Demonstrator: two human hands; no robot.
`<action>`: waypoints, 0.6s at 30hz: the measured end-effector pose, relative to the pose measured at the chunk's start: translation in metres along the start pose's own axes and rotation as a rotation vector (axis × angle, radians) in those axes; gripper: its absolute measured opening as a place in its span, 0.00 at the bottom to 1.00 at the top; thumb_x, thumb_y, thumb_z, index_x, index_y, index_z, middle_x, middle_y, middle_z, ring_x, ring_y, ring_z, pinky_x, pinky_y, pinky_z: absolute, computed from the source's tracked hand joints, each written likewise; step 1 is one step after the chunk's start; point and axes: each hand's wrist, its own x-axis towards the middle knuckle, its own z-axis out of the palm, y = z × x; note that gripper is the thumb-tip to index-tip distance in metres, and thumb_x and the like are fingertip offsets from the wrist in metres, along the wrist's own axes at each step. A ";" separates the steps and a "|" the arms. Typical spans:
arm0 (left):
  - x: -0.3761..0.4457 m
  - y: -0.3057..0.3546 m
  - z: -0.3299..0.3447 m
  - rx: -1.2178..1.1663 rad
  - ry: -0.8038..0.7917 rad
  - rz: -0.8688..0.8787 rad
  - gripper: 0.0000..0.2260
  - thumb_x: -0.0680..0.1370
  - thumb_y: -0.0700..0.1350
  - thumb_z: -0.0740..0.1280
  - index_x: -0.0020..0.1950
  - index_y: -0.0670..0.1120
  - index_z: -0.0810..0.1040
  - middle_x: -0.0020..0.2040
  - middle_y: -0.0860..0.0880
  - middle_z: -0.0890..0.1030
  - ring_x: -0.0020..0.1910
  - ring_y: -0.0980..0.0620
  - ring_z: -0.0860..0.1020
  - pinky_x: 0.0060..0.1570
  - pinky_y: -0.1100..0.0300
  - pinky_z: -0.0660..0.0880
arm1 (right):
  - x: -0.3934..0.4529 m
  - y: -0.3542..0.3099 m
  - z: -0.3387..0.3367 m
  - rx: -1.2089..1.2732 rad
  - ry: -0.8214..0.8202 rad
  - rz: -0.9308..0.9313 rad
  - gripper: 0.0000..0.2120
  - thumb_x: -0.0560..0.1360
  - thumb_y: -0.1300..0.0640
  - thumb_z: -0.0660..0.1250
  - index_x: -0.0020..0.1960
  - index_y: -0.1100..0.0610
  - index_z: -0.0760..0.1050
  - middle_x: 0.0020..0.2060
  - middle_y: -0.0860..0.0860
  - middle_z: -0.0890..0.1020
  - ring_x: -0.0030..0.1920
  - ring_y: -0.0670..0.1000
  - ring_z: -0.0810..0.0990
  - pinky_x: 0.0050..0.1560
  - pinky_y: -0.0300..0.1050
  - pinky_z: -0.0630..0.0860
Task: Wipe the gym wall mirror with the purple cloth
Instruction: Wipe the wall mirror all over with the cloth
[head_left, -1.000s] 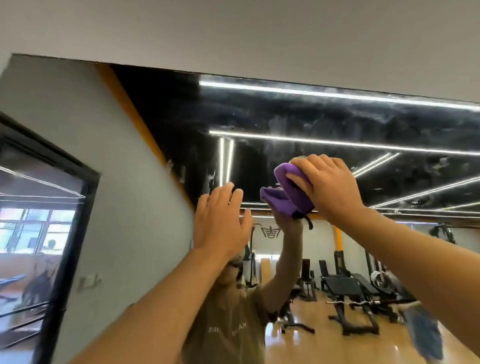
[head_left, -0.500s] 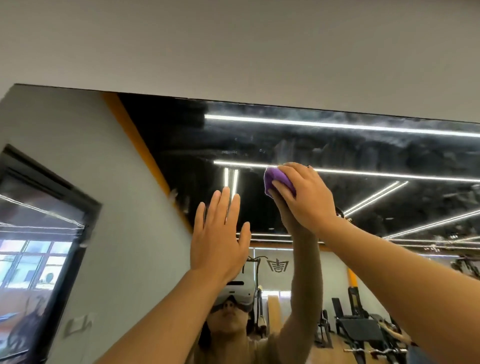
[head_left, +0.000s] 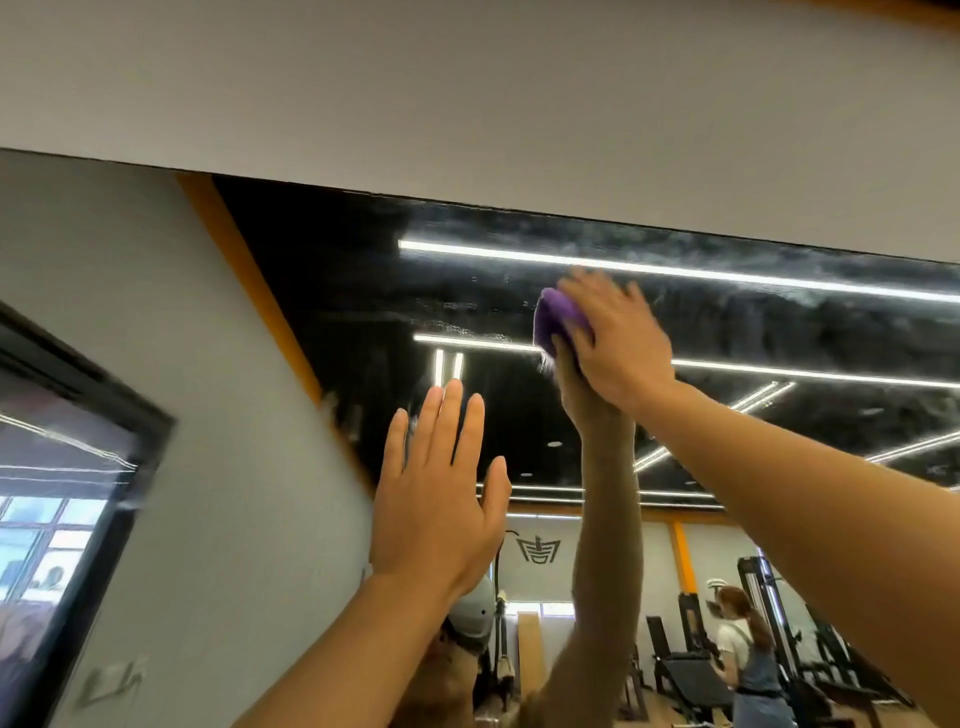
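Note:
The gym wall mirror (head_left: 332, 312) fills the lower part of the head view, with smeared streaks near its top edge. My right hand (head_left: 618, 338) holds the bunched purple cloth (head_left: 553, 319) against the glass high up, just below the top edge. The fingers lie over the cloth and the thumb sits under it, so only its left end shows. My left hand (head_left: 436, 499) is flat on the glass, lower and to the left, fingers straight and spread, holding nothing. Both raised arms are reflected in the mirror.
A plain grey wall (head_left: 467, 104) runs above the mirror's top edge. The reflection shows a dark-framed window (head_left: 78, 467) at the left. It also shows gym benches and machines (head_left: 691, 680) and another person (head_left: 743, 639) at the lower right.
My right hand has carried the cloth up and to the right, close to the mirror's top edge. The view has tilted upward. My left hand stays flat on the glass.

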 end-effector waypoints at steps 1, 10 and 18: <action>0.000 0.000 0.001 -0.001 0.004 -0.001 0.27 0.82 0.57 0.50 0.79 0.46 0.65 0.78 0.44 0.66 0.78 0.44 0.63 0.74 0.41 0.57 | -0.003 -0.001 0.006 0.025 -0.070 -0.010 0.25 0.85 0.46 0.54 0.81 0.50 0.58 0.80 0.49 0.60 0.81 0.50 0.54 0.79 0.49 0.39; 0.000 -0.001 0.004 0.023 0.025 0.011 0.28 0.82 0.56 0.49 0.78 0.44 0.66 0.78 0.42 0.66 0.78 0.43 0.63 0.73 0.39 0.56 | -0.046 -0.003 0.009 0.024 -0.278 -0.185 0.28 0.83 0.44 0.42 0.82 0.48 0.48 0.81 0.44 0.48 0.79 0.42 0.42 0.71 0.33 0.27; 0.000 0.000 0.006 0.017 0.051 0.005 0.27 0.83 0.56 0.49 0.79 0.46 0.62 0.79 0.43 0.65 0.78 0.43 0.62 0.74 0.40 0.56 | -0.013 -0.003 0.008 -0.067 -0.262 -0.117 0.28 0.84 0.42 0.42 0.82 0.46 0.45 0.82 0.46 0.45 0.81 0.48 0.42 0.78 0.47 0.37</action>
